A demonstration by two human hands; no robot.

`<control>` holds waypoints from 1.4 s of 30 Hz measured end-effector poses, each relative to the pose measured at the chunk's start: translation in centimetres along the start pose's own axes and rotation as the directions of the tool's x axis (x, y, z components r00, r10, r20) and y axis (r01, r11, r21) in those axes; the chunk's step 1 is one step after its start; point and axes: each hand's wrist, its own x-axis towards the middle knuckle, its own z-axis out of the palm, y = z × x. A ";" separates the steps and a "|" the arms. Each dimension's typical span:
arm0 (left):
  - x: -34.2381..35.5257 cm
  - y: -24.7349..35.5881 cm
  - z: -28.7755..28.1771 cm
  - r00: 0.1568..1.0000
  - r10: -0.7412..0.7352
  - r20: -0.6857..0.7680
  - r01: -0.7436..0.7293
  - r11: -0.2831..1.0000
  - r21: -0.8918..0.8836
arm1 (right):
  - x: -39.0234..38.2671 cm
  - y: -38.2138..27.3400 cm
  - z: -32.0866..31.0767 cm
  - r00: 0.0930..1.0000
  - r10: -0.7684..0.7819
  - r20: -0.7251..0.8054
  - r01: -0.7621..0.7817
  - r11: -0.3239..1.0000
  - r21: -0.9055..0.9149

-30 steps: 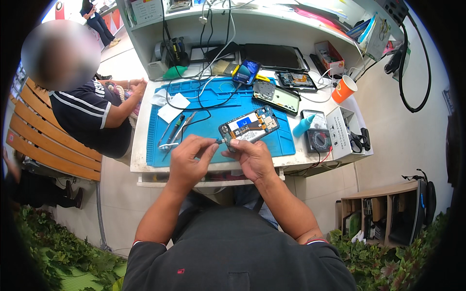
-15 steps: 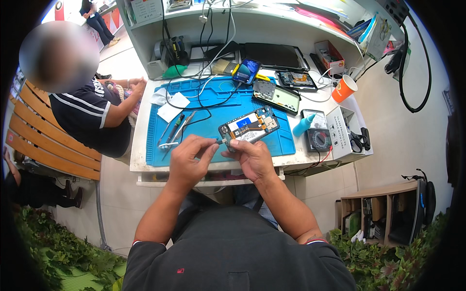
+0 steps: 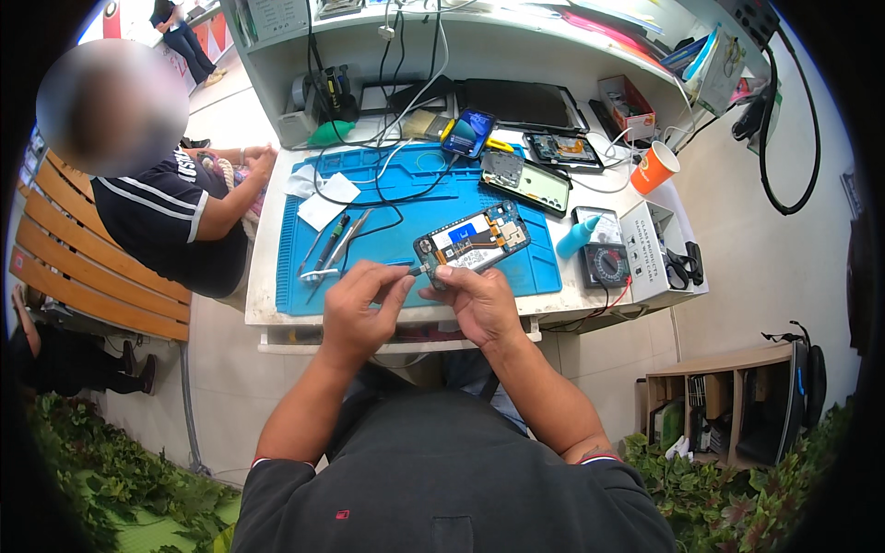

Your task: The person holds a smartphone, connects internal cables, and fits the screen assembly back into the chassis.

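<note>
My right hand (image 3: 477, 301) grips an opened smartphone (image 3: 479, 241) over the near side of the blue work mat (image 3: 544, 267). The phone's back is off, showing its battery, flex cables and board. My left hand (image 3: 362, 302) is closed in a pinch at the phone's left end. Between its fingertips is a small dark cable plug (image 3: 417, 271), set against the phone's edge; whether it is inserted cannot be made out. A black cable (image 3: 402, 217) loops across the mat toward that hand. Screwdrivers (image 3: 332, 241) and tweezers (image 3: 356, 227) lie left of the phone.
Behind the phone lie a phone back shell (image 3: 527, 184), a lit phone (image 3: 468, 134) and an opened device (image 3: 564, 151). At right stand a light-blue bottle (image 3: 576, 238), a multimeter (image 3: 605, 264) and an orange cup (image 3: 653, 170). A person (image 3: 175, 207) sits at left.
</note>
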 end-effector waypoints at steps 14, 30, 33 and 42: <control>0.0 0.0 -0.2 1.000 -0.008 0.011 0.008 1.000 0.006 | 0.1 0.1 -0.1 1.000 -0.003 -0.001 0.003 1.000 -0.007; -0.2 -0.6 0.7 0.999 0.046 0.022 -0.047 0.998 0.050 | -0.2 -0.1 0.3 0.999 -0.035 -0.030 0.033 0.998 -0.052; 0.5 -0.4 -0.1 0.991 -0.040 0.125 0.032 0.997 0.067 | 0.0 -0.1 0.1 0.998 -0.020 -0.052 0.012 0.991 -0.135; 1.8 0.8 0.0 0.937 0.224 0.267 -0.264 0.956 0.124 | 0.8 0.2 -0.4 0.998 -0.038 0.048 0.049 0.961 -0.270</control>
